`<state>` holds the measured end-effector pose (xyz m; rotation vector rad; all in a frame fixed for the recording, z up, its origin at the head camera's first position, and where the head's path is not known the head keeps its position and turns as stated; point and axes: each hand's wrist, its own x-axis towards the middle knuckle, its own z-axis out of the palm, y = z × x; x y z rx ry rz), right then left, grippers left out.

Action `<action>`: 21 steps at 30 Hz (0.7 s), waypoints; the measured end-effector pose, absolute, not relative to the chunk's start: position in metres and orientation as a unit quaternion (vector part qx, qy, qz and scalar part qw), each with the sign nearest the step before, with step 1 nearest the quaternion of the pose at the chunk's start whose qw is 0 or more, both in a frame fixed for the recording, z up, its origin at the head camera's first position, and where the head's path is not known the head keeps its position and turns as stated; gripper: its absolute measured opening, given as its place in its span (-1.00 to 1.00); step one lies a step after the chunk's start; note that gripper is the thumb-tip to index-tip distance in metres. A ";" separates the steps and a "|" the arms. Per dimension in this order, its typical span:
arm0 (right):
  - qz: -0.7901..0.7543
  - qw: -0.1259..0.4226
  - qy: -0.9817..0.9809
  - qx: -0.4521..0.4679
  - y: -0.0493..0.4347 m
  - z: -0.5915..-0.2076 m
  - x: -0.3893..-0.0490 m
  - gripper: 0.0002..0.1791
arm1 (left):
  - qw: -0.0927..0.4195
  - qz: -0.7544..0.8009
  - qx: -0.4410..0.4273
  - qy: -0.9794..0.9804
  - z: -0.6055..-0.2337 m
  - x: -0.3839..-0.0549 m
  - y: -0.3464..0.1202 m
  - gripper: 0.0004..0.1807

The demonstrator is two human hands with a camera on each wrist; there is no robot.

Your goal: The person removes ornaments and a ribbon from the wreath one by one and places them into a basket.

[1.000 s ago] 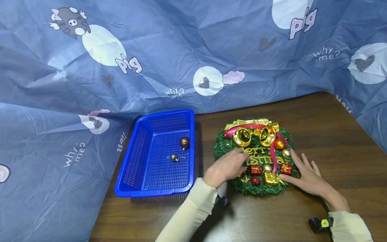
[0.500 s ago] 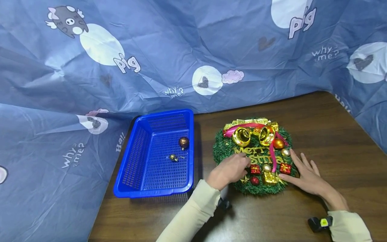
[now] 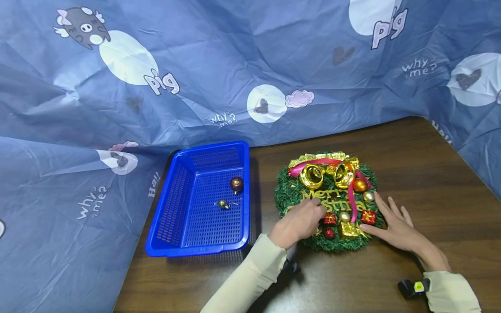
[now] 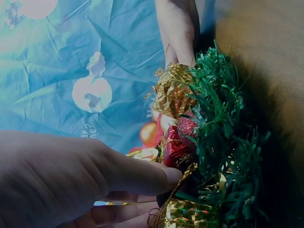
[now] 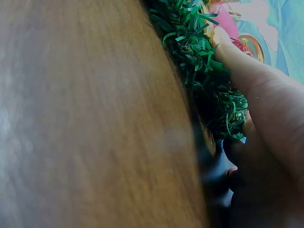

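A green Christmas wreath (image 3: 287,191) with gold "Merry Christmas" lettering, two gold bells (image 3: 312,176) and a pink ribbon (image 3: 352,202) lies on the table. My left hand (image 3: 299,221) reaches over its lower left part, fingers bent down among the decorations. In the left wrist view, thumb and fingers pinch a small dark ornament (image 4: 164,197), mostly hidden, beside a gold cord and a gold gift box (image 4: 190,213). My right hand (image 3: 397,226) rests spread against the wreath's right edge, its thumb by a red gift box (image 3: 368,217).
Left of the wreath stands a blue plastic basket (image 3: 197,251) holding a brown bauble (image 3: 236,184) and a small gold bauble (image 3: 223,204). Behind the wooden table (image 3: 422,165) hangs a blue printed cloth (image 3: 219,56).
My left hand has shifted slightly right and down over the wreath, uncovering more of the lettering. My right hand stays in place on the wreath's edge.
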<state>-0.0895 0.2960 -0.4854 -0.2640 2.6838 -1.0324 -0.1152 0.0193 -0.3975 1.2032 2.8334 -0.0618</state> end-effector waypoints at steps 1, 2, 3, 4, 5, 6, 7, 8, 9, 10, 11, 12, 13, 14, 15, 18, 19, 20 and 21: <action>-0.354 0.127 0.922 -0.091 0.296 -0.485 -0.090 0.14 | 0.027 -0.021 0.392 0.919 -0.397 -0.115 0.019 -0.84; -0.355 0.128 0.922 -0.090 0.296 -0.485 -0.090 0.14 | 0.027 -0.022 0.393 0.919 -0.397 -0.115 0.019 -0.83; -0.354 0.129 0.922 -0.090 0.296 -0.484 -0.090 0.14 | 0.028 -0.023 0.394 0.918 -0.397 -0.115 0.018 -0.82; -0.354 0.129 0.922 -0.090 0.296 -0.484 -0.090 0.14 | 0.030 -0.024 0.395 0.918 -0.396 -0.115 0.018 -0.81; -0.354 0.129 0.922 -0.090 0.296 -0.483 -0.090 0.14 | 0.034 -0.025 0.396 0.917 -0.396 -0.115 0.018 -0.80; -0.354 0.129 0.922 -0.091 0.296 -0.483 -0.091 0.14 | 0.038 -0.025 0.397 0.917 -0.396 -0.115 0.018 -0.79; -0.353 0.129 0.922 -0.091 0.296 -0.483 -0.091 0.14 | 0.040 -0.028 0.398 0.916 -0.395 -0.115 0.017 -0.79; -0.353 0.129 0.922 -0.091 0.296 -0.483 -0.091 0.14 | 0.041 -0.030 0.399 0.916 -0.395 -0.115 0.017 -0.79; -0.353 0.129 0.922 -0.091 0.296 -0.483 -0.091 0.14 | 0.044 -0.031 0.399 0.916 -0.395 -0.116 0.017 -0.79; -0.353 0.129 0.922 -0.091 0.296 -0.483 -0.091 0.14 | 0.044 -0.032 0.399 0.915 -0.396 -0.116 0.017 -0.79; -0.353 0.129 0.922 -0.090 0.296 -0.483 -0.090 0.14 | 0.044 -0.033 0.399 0.915 -0.396 -0.116 0.017 -0.80; -0.354 0.129 0.922 -0.091 0.295 -0.483 -0.090 0.14 | 0.042 -0.035 0.400 0.915 -0.396 -0.116 0.017 -0.80; -0.355 0.129 0.922 -0.090 0.295 -0.483 -0.090 0.14 | 0.039 -0.037 0.402 0.914 -0.396 -0.117 0.017 -0.81; -0.355 0.129 0.921 -0.090 0.295 -0.483 -0.090 0.14 | 0.039 -0.036 0.404 0.913 -0.396 -0.117 0.016 -0.81; -0.356 0.129 0.921 -0.090 0.295 -0.483 -0.090 0.14 | 0.037 -0.035 0.406 0.912 -0.396 -0.117 0.016 -0.81; -0.356 0.129 0.921 -0.090 0.296 -0.484 -0.090 0.13 | 0.030 -0.033 0.410 0.911 -0.396 -0.118 0.016 -0.81; -0.354 0.129 0.922 -0.089 0.296 -0.485 -0.090 0.13 | 0.031 -0.029 0.410 0.911 -0.396 -0.118 0.016 -0.82; -0.353 0.129 0.922 -0.089 0.296 -0.485 -0.091 0.13 | 0.030 -0.024 0.410 0.911 -0.396 -0.119 0.015 -0.83; -0.352 0.128 0.923 -0.089 0.296 -0.486 -0.091 0.13 | 0.031 -0.018 0.409 0.912 -0.395 -0.119 0.015 -0.83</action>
